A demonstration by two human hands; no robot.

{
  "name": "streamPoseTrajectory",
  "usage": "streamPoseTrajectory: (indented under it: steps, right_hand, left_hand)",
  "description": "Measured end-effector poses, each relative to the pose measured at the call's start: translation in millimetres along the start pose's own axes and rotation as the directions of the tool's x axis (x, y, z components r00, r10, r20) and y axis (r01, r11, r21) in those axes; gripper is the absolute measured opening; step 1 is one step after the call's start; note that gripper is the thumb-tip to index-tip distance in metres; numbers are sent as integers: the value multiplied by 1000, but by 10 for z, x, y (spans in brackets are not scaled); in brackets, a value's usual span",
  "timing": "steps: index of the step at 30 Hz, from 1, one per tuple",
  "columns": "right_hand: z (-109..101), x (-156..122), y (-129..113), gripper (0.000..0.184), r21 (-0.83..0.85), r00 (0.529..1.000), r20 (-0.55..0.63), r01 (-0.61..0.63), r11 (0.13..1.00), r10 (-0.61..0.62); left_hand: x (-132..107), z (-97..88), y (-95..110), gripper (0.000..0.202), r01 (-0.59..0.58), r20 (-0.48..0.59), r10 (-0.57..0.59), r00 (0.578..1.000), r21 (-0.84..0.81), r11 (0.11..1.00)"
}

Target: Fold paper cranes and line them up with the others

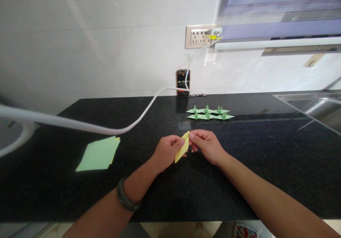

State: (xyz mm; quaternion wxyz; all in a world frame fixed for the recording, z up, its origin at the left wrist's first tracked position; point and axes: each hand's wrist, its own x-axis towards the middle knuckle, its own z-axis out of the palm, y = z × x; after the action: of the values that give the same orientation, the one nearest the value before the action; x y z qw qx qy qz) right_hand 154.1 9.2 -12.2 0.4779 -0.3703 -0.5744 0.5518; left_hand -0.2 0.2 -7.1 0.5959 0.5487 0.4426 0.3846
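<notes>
A folded piece of yellow paper (183, 149), narrow and pointed, is held up above the dark countertop between both hands. My left hand (167, 150) pinches it from the left, with the thumb lying across its face. At the paper's upper tip, my right hand (206, 143) grips it between thumb and fingers. Some fingertips of both hands are hidden behind the paper. Beyond the hands stand several green folded paper cranes (208, 115) in two rows. Left of my left hand lies a stack of green paper sheets (99, 154), with yellow edges showing beneath.
A phone (183, 82) showing a timer leans on the wall, with a dark beaded string (197, 95) beside it. A white cable (138, 119) runs from the wall socket (198, 37) across the left side. A metal sink (323, 108) is set in the counter (266, 153) at right.
</notes>
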Motion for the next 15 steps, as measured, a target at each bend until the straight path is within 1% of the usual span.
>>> streamPoseTrajectory:
  steps: [3,9,15]
  right_hand:
    - [-10,0,24,21,62,1000,23,-7,998,5]
    - [9,3,45,20,164,998,17,-57,985,55]
    - [33,3,35,22,207,997,6,-75,976,75]
  left_hand:
    - [0,3,4,30,8,-17,-8,1000,-2,1000]
    - [0,6,14,32,-12,-3,12,1000,22,1000]
    - [-2,6,29,32,-28,7,28,1000,27,999]
